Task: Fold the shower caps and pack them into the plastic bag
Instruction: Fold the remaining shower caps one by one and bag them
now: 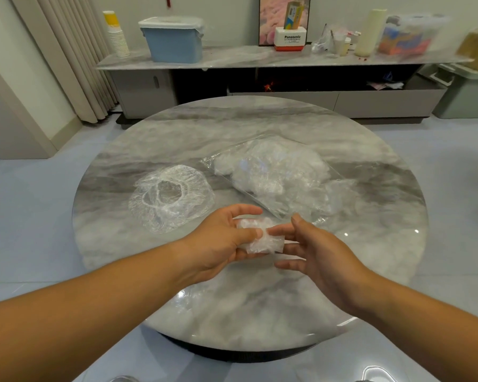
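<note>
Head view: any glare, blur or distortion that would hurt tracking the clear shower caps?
Head view: small specular glints on the marble table near its right and front edges; the far-right clear box is smeared; wide-angle bowing bends the sideboard top. The open shower cap, plastic bag and folded shower cap in the left hand are fairly sharp but low-contrast on pale marble.
</note>
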`<state>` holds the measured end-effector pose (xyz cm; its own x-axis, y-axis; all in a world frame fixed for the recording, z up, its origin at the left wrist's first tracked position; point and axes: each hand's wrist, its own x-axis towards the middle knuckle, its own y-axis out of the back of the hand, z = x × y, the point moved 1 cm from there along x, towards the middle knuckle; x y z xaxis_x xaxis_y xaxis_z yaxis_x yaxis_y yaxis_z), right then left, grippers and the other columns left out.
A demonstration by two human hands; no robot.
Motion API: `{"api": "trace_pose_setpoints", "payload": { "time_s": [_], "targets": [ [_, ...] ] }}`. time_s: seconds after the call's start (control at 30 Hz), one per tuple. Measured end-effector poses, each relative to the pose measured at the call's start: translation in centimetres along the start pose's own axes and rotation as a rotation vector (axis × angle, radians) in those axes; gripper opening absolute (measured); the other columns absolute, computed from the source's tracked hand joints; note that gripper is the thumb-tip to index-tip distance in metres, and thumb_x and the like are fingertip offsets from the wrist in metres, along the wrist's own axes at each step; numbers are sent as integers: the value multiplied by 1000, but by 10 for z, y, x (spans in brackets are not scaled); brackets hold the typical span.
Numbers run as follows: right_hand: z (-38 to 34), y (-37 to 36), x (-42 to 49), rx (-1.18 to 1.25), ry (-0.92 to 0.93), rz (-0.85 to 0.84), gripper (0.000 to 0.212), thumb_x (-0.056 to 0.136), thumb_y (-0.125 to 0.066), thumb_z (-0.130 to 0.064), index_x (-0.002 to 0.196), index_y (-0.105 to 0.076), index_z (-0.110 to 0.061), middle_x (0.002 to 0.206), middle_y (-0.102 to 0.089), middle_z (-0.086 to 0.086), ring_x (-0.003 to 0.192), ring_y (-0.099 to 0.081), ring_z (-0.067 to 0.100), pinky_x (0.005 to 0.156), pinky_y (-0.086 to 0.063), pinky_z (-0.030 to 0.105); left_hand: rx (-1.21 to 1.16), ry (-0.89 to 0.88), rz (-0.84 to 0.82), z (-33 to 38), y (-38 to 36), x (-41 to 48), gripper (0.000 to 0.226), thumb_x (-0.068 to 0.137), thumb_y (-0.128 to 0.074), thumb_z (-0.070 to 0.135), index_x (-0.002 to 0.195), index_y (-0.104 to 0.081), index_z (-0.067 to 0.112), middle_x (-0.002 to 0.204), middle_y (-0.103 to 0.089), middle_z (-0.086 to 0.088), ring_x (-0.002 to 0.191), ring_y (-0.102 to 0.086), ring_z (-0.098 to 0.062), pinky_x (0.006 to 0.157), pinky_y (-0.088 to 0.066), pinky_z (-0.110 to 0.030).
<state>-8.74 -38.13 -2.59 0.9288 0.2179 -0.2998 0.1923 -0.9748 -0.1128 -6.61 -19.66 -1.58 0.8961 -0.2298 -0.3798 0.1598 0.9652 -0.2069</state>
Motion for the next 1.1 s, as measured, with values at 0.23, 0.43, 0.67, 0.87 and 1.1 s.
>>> {"api": "trace_pose_setpoints", "payload": {
  "time_s": [0.23, 0.43, 0.67, 0.87, 1.1],
  "targets": [
    [-26, 26, -9, -98, 108, 118, 50, 103, -44, -41, 91, -78, -8, 100, -76, 17, 92, -72, 30, 89, -59, 45, 204, -178, 7, 16, -30, -2, 31, 94, -67, 5, 122, -63, 17, 119, -67, -18, 104, -69, -34, 85, -60, -51],
    [-52, 70, 0, -53, 252, 477, 55, 108, -36, -44, 88, -74, -10, 82, -78, 4, 85, -75, 27, 85, -56, 42, 744, -497, 134, 27, -47, 0, 27, 99, -54, 44, 123, -63, 36, 142, -43, 14, 120, -48, 4, 101, -41, -12],
    [-42, 79, 16, -166, 83, 442, 63, 103, -29, -63, 96, -74, -20, 105, -75, 2, 105, -69, 24, 108, -47, 48, 1163, -361, 46, 15, -68, 12, 61, 101, -35, 59, 156, -28, 33, 164, 27, 9, 149, 27, -8, 121, -1, -33],
    [-51, 62, 26, -307, 46, 305, 66, 100, -19, -69, 101, -74, -33, 116, -70, -5, 119, -58, 16, 118, -34, 45, 1157, -244, 106, 11, -53, 13, 42, 101, -41, 57, 127, -54, 27, 168, 16, 1, 154, 15, -14, 119, -18, -35],
    [-49, 41, 42, -308, 39, 189, 66, 96, -19, -75, 103, -71, -35, 118, -69, -4, 123, -58, 19, 119, -33, 47, 1286, -321, 129, 5, -53, 8, 59, 101, -40, 54, 151, -32, 24, 167, 1, -3, 153, 0, -19, 119, -27, -41]
  ]
}}
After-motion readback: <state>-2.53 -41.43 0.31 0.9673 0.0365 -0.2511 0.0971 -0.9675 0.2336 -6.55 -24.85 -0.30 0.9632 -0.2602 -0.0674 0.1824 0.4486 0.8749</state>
